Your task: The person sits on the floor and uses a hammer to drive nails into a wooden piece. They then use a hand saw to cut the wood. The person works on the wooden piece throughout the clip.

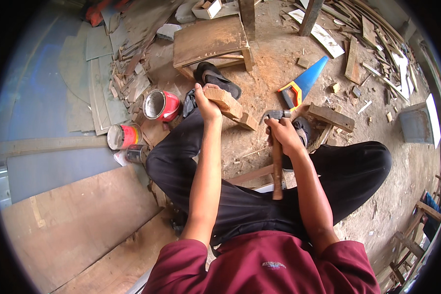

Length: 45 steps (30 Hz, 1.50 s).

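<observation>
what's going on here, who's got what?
A person grips a light-brown wooden piece in the left hand and a metal-headed hammer with a brown wooden handle, near its head, in the right hand. A blue-bladed handsaw lies unused on the dusty brown floor, near a low brown wooden stool.

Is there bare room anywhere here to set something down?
The stool looks bare on top. Floor between it and the handsaw is open but for sawdust, as is a patch between the right knee and pale bin. It's crowded around the hammer and wooden block, and among upper-right wood scraps.
</observation>
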Each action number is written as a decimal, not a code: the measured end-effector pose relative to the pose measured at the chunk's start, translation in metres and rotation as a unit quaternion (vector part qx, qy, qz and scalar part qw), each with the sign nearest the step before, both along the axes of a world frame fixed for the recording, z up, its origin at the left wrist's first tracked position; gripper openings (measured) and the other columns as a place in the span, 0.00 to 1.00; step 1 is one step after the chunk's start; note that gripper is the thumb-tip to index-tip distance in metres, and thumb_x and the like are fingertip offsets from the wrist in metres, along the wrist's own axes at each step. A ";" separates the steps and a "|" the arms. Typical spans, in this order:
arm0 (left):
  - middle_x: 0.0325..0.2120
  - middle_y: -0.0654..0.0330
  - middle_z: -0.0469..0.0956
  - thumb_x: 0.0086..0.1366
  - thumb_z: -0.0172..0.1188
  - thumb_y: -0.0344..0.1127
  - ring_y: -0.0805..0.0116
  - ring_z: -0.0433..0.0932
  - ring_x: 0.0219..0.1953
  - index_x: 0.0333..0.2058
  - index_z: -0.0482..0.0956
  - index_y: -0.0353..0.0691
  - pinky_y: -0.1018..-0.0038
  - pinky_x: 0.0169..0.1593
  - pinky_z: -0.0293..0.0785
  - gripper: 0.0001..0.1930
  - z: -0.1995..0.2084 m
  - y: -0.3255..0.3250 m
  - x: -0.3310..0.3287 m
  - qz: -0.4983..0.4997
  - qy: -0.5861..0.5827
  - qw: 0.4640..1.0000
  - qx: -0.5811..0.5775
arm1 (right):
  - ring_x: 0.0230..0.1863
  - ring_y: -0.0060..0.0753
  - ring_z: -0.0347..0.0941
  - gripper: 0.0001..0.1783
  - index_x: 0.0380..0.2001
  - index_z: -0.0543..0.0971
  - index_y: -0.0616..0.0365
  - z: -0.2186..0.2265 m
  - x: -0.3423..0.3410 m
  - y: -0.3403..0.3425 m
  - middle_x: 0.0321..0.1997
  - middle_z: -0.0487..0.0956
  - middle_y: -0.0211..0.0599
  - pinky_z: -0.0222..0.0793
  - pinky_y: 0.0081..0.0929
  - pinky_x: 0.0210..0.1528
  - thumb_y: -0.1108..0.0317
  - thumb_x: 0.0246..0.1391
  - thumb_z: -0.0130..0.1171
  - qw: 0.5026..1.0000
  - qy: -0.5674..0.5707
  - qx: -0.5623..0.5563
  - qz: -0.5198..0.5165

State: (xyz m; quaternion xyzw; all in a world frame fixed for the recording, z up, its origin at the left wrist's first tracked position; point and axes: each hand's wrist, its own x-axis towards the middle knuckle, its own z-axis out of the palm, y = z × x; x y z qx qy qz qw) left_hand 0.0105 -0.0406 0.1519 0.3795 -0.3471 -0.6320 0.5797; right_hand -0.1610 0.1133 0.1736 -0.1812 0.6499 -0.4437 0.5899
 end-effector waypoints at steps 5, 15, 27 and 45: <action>0.27 0.60 0.76 0.74 0.37 0.59 0.69 0.75 0.31 0.29 0.73 0.39 0.71 0.40 0.71 0.29 -0.017 -0.024 0.014 0.101 -0.041 0.994 0.022 | 0.15 0.31 0.73 0.19 0.21 0.74 0.68 -0.024 -0.007 0.012 0.17 0.75 0.39 0.68 0.32 0.18 0.60 0.54 0.60 0.961 0.256 -0.013 0.108; 0.23 0.51 0.78 0.68 0.39 0.64 0.52 0.80 0.25 0.34 0.72 0.37 0.59 0.34 0.78 0.31 -0.039 -0.040 0.036 0.152 0.012 0.987 0.049 | 0.15 0.31 0.74 0.14 0.29 0.74 0.69 -0.022 0.000 0.007 0.17 0.75 0.41 0.68 0.32 0.17 0.65 0.54 0.59 0.964 0.208 -0.006 0.168; 0.15 0.53 0.76 0.67 0.35 0.69 0.61 0.76 0.19 0.27 0.75 0.38 0.70 0.32 0.74 0.36 0.003 -0.021 0.056 -0.225 0.043 0.973 -0.017 | 0.14 0.28 0.71 0.19 0.24 0.72 0.67 -0.028 0.008 0.006 0.16 0.73 0.37 0.66 0.30 0.15 0.61 0.57 0.60 0.981 0.180 -0.022 0.073; 0.16 0.50 0.79 0.55 0.17 0.86 0.63 0.80 0.16 0.32 0.78 0.29 0.75 0.24 0.77 0.58 0.014 -0.014 0.005 -0.447 0.028 0.894 -0.029 | 0.13 0.26 0.68 0.16 0.26 0.70 0.64 -0.019 0.003 0.007 0.16 0.70 0.33 0.63 0.27 0.14 0.62 0.55 0.60 0.990 0.136 -0.013 0.040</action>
